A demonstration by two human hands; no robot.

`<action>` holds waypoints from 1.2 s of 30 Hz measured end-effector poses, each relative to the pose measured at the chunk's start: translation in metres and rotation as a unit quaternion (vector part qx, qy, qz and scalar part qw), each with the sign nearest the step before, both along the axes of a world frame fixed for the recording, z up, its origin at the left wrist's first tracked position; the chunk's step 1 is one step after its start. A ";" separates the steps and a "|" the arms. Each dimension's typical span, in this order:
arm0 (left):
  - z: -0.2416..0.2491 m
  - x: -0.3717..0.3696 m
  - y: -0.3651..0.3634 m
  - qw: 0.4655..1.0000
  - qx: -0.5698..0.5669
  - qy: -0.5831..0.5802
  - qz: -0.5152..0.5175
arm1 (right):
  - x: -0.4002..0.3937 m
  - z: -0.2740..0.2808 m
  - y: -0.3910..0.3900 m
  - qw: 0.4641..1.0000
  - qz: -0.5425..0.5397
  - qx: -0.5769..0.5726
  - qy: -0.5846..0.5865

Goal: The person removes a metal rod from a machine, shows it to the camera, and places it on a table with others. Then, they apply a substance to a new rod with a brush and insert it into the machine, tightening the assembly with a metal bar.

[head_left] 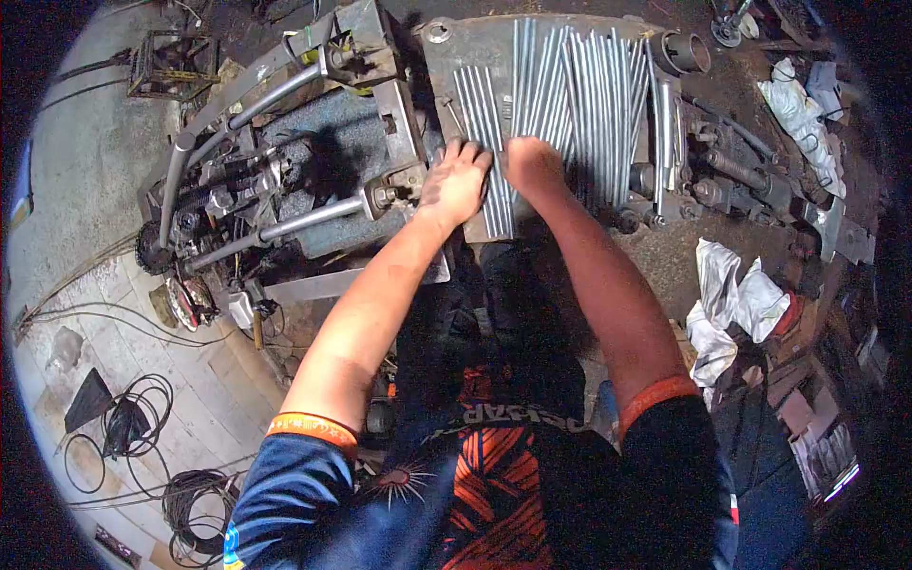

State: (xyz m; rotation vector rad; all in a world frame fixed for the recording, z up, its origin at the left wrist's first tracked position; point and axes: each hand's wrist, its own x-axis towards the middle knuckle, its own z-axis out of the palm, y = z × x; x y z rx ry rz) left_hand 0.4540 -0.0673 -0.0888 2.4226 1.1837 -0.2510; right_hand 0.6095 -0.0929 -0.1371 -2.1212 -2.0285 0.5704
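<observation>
Many long metal rods [608, 114] lie side by side on a metal table [456, 47], pointing away from me. A smaller, shorter group of rods [480, 95] lies at their left. My left hand [458, 180] rests at the left edge of this small group, fingers stretched forward and a little apart, palm down. Just to its right, my right hand [532, 166] is closed in a fist over the rods between the two groups. What it holds, if anything, is hidden.
A machine with metal bars [313, 218] stands at the left. A short pipe piece [686, 52] sits at the table's far right. White cloths [727, 294] and metal parts [736, 185] are at the right. Coiled cables [133, 418] lie on the floor at the lower left.
</observation>
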 end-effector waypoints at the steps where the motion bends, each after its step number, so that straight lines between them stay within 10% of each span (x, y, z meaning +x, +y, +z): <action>1: -0.003 0.001 0.001 1.000 0.001 -0.002 -0.001 | 0.005 0.006 -0.003 0.999 0.039 -0.013 -0.014; 17: -0.015 0.028 0.005 0.984 0.071 0.005 -0.161 | 0.026 0.021 0.012 0.958 0.231 -0.097 -0.142; 22: -0.017 0.046 -0.005 0.999 -0.004 -0.004 -0.044 | 0.043 0.000 0.007 0.965 0.240 0.088 -0.059; 31: -0.031 0.047 -0.020 0.978 -0.137 -0.106 0.116 | 0.046 0.025 0.009 0.964 0.253 -0.019 -0.075; 32: -0.043 0.053 -0.021 0.990 -0.101 0.099 0.012 | 0.046 0.026 0.010 0.952 0.269 -0.074 -0.129; 36: -0.031 0.025 -0.008 0.992 -0.063 0.016 -0.109 | 0.039 0.033 0.011 0.935 0.254 -0.188 -0.163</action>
